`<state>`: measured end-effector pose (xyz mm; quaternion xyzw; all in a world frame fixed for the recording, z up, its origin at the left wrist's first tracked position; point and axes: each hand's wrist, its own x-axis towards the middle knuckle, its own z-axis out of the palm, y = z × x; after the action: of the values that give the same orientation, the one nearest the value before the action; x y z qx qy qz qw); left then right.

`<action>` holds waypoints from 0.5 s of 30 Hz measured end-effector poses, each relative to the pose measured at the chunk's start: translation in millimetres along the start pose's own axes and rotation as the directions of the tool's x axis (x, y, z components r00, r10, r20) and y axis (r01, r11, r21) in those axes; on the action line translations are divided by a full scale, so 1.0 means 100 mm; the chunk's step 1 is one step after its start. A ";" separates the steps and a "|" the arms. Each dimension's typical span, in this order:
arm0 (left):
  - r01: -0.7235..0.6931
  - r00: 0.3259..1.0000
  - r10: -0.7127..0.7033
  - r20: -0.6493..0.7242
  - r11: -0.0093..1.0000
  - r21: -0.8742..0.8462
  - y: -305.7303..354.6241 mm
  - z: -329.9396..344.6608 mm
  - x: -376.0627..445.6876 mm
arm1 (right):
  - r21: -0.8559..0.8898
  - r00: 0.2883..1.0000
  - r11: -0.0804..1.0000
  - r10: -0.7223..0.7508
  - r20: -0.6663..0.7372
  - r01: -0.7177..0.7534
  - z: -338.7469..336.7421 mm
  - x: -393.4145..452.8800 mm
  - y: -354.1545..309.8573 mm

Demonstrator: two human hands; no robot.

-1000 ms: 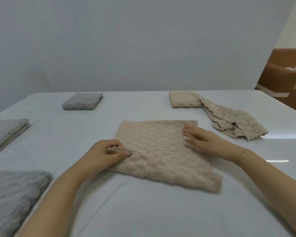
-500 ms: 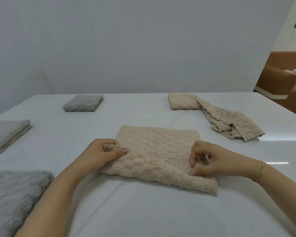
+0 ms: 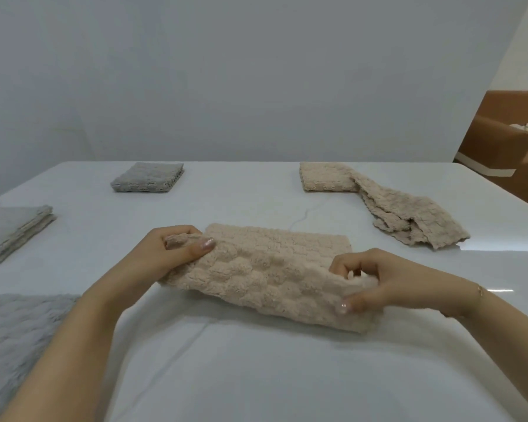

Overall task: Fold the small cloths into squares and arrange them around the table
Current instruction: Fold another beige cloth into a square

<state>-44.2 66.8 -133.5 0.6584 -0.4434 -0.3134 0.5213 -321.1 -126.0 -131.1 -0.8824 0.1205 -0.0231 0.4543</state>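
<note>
At the middle of the white glossy tabletop (image 3: 256, 376), in the head view, we see a beige textured fleece cloth (image 3: 265, 275) lying as a long band, its near edge raised off the surface between our two hands. Our left hand (image 3: 165, 257) pinches the cloth's left end, thumb on top with a glossy nail showing and the fingers curled around a bunched corner. Our right hand (image 3: 387, 284) grips the right end, thumb pressed along the near edge and the fingers curled over the top, so that the fabric folds up inside the grasp. A thin bracelet (image 3: 480, 291) sits on the right wrist.

Around the tabletop we find other cloths. At the far left lies a grey folded square cloth (image 3: 148, 177), flat and well apart from the one we hold. On the left edge rests a pale grey folded cloth with stacked layers (image 3: 13, 233), and at the near left corner a grey fluffy cloth (image 3: 16, 339) runs out of the frame. At the far right a beige folded square cloth (image 3: 326, 178) touches a crumpled beige cloth (image 3: 415, 220), unfolded and stretching towards the right edge.

Beyond the tabletop stands a plain pale wall (image 3: 256, 71), and at the far right a brown sofa (image 3: 506, 141) carries some light fabric that we cannot make out.
</note>
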 end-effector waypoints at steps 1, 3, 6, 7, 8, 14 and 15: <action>-0.005 1.000 0.005 -0.015 0.999 -0.035 0.02 -0.01 0.03 | 0.052 1.000 0.999 0.016 -0.015 -0.015 -0.07 0.00 -0.03; 0.013 0.998 -0.013 -0.069 1.000 -0.005 0.05 -0.01 0.17 | 0.117 0.995 0.990 0.089 -0.043 -0.084 -0.21 0.04 -0.04; 0.083 0.988 -0.064 -0.138 0.987 0.139 0.02 0.03 0.44 | 0.146 0.974 0.972 0.202 -0.102 -0.186 -0.35 0.21 0.07; 0.083 0.986 -0.056 -0.156 0.981 0.173 -0.01 0.05 0.52 | 0.127 0.963 0.966 0.239 -0.126 -0.223 -0.37 0.28 0.13; 0.073 0.984 -0.037 -0.175 0.976 0.203 -0.05 0.07 0.59 | 0.105 0.948 0.959 0.278 -0.154 -0.264 -0.37 0.34 0.20; 0.058 0.957 0.032 -0.288 0.953 0.299 -0.46 0.11 0.78 | 0.190 0.901 0.936 0.340 -0.270 -0.296 -0.30 0.53 0.47; 0.048 0.952 0.030 -0.305 0.968 0.245 -0.51 0.10 0.77 | 0.227 0.892 0.934 0.338 -0.300 -0.278 -0.28 0.53 0.52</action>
<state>-8.1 -4.1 -181.0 0.7613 -0.3902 -0.1517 0.4951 -283.4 -190.0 -159.8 -0.7910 0.3320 -0.1106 0.5019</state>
